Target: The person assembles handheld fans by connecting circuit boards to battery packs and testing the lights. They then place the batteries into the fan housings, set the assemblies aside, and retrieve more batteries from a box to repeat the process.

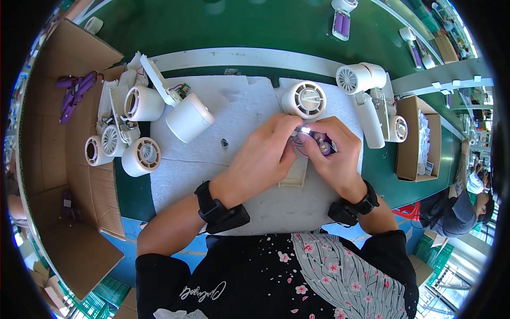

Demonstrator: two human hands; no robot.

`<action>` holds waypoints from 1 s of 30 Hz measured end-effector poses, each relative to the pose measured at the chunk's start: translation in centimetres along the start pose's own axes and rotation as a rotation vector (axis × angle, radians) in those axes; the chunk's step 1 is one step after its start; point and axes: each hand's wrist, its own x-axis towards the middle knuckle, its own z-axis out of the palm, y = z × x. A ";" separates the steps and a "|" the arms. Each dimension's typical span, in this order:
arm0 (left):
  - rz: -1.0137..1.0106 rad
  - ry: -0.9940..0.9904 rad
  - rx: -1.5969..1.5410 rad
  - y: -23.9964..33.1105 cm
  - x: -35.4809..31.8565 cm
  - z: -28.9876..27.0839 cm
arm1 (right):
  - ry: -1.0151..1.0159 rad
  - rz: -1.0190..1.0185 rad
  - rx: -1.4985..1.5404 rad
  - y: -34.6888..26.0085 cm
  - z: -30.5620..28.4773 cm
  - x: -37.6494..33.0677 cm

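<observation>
Both my hands meet over the foam pad, just below the head of a white handheld fan (307, 99). My left hand (268, 151) is closed, fingertips pinching at a small part by a bright white light (305, 129); the part itself is mostly hidden. My right hand (338, 151) is closed around a purple battery pack (325, 144), thumb near the light. A thin red wire (300, 151) runs between the hands. Below them lies the fan's cream handle shell (294, 178), partly covered by my fingers.
White fan parts (142, 103) are heaped at left, beside a large cardboard box (64, 154) with purple batteries (77, 95). More fans (366, 90) lie at right, near a small carton (419, 138) of plastic packets. Another fan with batteries (341, 24) sits beyond the white rail (255, 56).
</observation>
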 end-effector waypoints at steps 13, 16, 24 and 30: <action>0.034 0.038 0.023 0.1 -0.1 0.0 | -0.107 -0.026 -0.055 0.2 -0.7 0.0; -0.060 -0.029 -0.046 0.2 0.0 -0.4 | -0.137 -0.050 -0.055 0.4 -1.0 0.2; -0.125 -0.206 -0.311 -1.3 0.6 -1.9 | -0.170 -0.082 -0.051 0.4 -1.2 0.3; -0.197 -0.185 -0.297 -0.6 0.7 -1.7 | -0.181 -0.119 -0.055 0.6 -1.1 0.2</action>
